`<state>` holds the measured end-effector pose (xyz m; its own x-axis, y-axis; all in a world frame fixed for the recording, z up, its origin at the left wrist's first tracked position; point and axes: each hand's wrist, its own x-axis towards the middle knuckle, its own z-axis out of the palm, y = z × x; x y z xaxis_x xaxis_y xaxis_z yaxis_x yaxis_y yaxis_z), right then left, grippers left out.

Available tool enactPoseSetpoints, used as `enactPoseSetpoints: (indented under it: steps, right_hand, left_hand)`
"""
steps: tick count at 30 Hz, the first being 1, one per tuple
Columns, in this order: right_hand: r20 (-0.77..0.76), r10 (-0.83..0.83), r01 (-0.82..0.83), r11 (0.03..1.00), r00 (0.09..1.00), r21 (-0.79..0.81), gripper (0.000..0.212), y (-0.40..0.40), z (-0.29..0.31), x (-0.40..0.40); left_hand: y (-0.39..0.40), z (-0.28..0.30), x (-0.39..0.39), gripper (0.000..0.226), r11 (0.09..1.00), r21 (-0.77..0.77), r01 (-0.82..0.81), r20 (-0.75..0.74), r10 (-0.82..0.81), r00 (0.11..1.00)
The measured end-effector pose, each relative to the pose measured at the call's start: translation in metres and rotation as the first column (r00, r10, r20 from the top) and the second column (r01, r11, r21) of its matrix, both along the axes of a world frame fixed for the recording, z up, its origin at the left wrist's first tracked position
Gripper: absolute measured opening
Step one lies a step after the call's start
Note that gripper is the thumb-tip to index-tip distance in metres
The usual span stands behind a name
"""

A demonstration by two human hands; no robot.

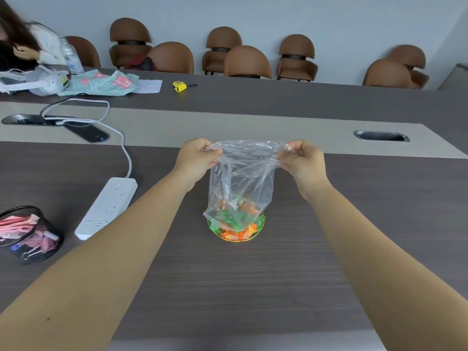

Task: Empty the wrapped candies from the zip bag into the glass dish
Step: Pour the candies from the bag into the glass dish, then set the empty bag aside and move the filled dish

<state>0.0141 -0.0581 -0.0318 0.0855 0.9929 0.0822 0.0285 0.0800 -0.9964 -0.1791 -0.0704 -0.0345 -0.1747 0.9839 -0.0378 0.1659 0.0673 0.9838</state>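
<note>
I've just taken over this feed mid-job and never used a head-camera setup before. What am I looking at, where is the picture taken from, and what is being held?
There is no machine here: a person works with bare hands, and the one picture comes from a wide-angle camera on their head, looking forward and down. The two forearms reaching in from the bottom are theirs.

The left hand and right hand each pinch an upper corner of a clear zip bag, both in a closed grip. The bag hangs down over a small glass dish on the dark wood-grain table. Orange and green wrapped candies show at the bag's lower end and in the dish; whether any remain inside the bag is hard to tell.

To the left lie a white power strip and a black mesh cup of small items.
</note>
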Motion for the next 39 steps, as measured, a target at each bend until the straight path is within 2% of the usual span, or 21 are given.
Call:
enactPoseSetpoints:
  steps: [6,9,11,14,18,21,24,26,28,29,30,31,32,35,39]
  right_hand:
    - [-0.027,0.005,-0.003,0.997,1.0,0.083,0.03,-0.012,0.015,0.016]
    - [0.038,-0.006,0.002,0.995,0.999,0.097,0.027,-0.02,0.014,0.043]
    - [0.09,-0.022,0.014,0.996,0.996,0.089,0.026,-0.027,0.009,0.063]
    - [0.163,-0.042,0.04,0.999,0.986,0.016,0.03,-0.038,-0.01,0.099]
    - [0.428,-0.046,0.111,0.985,0.903,-0.129,0.04,-0.046,-0.061,0.151]
    - [0.616,0.028,0.136,0.967,0.787,-0.217,0.039,-0.054,-0.106,0.181]
    - [0.735,0.251,0.08,0.92,0.63,-0.383,0.038,-0.061,-0.149,0.203]
    - [0.757,0.374,0.037,0.885,0.535,-0.464,0.037,-0.067,-0.168,0.214]
    - [0.801,0.447,-0.002,0.873,0.397,-0.487,0.044,-0.071,-0.179,0.222]
    - [0.822,0.474,-0.009,0.868,0.317,-0.497,0.049,-0.071,-0.181,0.225]
    - [0.832,0.492,-0.009,0.862,0.256,-0.507,0.053,-0.07,-0.18,0.226]
    - [0.833,0.502,-0.005,0.857,0.233,-0.515,0.055,-0.068,-0.177,0.227]
    - [0.831,0.499,-0.001,0.858,0.247,-0.514,0.055,-0.067,-0.172,0.227]
    - [0.833,0.421,-0.036,0.898,0.359,-0.438,0.054,-0.062,-0.155,0.217]
    - [0.837,0.354,-0.096,0.933,0.418,-0.346,0.052,-0.047,-0.135,0.181]
  left_hand:
    - [-0.008,0.015,0.019,0.026,0.987,0.161,-0.012,-0.095,0.028,0.995]
    - [-0.017,0.012,0.044,0.018,0.977,0.202,0.074,-0.2,-0.033,0.979]
    - [-0.02,-0.001,0.063,0.005,0.974,0.184,0.136,-0.261,-0.085,0.962]
    - [-0.024,-0.03,0.098,0.024,0.972,0.121,0.203,-0.303,-0.158,0.94]
    - [-0.029,-0.087,0.144,0.041,0.953,-0.019,0.302,-0.373,-0.287,0.882]
    - [-0.035,-0.131,0.167,0.049,0.911,-0.147,0.384,-0.486,-0.405,0.774]
    - [-0.044,-0.164,0.185,0.062,0.844,-0.301,0.444,-0.566,-0.533,0.629]
    - [-0.047,-0.178,0.193,0.073,0.789,-0.403,0.463,-0.628,-0.607,0.488]
    - [-0.048,-0.189,0.197,0.085,0.758,-0.479,0.443,-0.716,-0.629,0.302]
    - [-0.048,-0.192,0.198,0.09,0.752,-0.502,0.428,-0.744,-0.627,0.23]
    - [-0.048,-0.193,0.199,0.093,0.749,-0.512,0.42,-0.756,-0.625,0.195]
    - [-0.049,-0.192,0.199,0.095,0.749,-0.512,0.42,-0.754,-0.626,0.199]
    - [-0.05,-0.189,0.199,0.096,0.754,-0.5,0.425,-0.743,-0.626,0.236]
    - [-0.055,-0.167,0.191,0.09,0.818,-0.382,0.43,-0.735,-0.551,0.396]
    - [-0.061,-0.136,0.15,0.077,0.923,-0.23,0.309,-0.782,-0.365,0.505]
